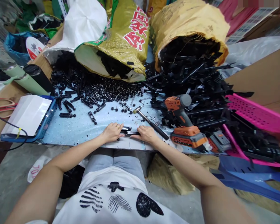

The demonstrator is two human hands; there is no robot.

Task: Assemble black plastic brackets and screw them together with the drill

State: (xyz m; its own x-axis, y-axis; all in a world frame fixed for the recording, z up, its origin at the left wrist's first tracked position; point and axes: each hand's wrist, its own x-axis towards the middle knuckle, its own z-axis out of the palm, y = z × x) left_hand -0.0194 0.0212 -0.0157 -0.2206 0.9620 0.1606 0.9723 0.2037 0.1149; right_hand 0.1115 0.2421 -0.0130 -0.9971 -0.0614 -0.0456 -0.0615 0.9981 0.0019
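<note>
Part (130,133) between left hand (113,132) and right hand (146,133), near the front edge of the table (109,116).
From where I watch remotely, its long axis runs left to right; both hands are clamped on it, one at each end, slightly apart, neither clearly nearer.

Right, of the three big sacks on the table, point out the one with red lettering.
The middle one, the yellow-green sack; the white sack and tan sack beside it show no red lettering.
</note>
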